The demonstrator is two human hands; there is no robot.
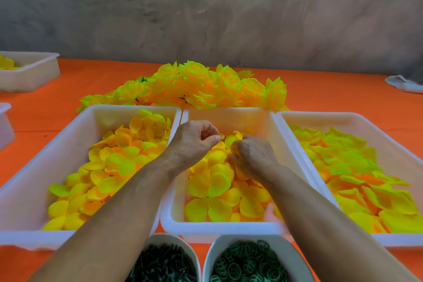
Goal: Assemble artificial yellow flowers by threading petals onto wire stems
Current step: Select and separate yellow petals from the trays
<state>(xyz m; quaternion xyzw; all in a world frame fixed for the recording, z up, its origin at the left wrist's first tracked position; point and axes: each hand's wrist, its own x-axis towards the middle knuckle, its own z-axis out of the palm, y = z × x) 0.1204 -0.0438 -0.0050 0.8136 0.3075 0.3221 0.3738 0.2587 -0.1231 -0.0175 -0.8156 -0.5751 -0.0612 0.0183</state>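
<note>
I see both hands over the middle tray point(219, 228), frame center. Left hand point(194, 142) curled, thumb touching a petal point(223, 137). Right hand point(251, 155) fingers down in the petals, grip unclear. Finished flowers point(206, 86) piled behind, two bowls point(212, 256) at bottom edge.

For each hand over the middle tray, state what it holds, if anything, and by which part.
The left hand pinches a yellow petal by its edge. The right hand curls into the petals in the middle tray; what it holds cannot be told.

A mottled grey wall point(206, 7) rises behind the orange-covered table point(320, 91).
</note>
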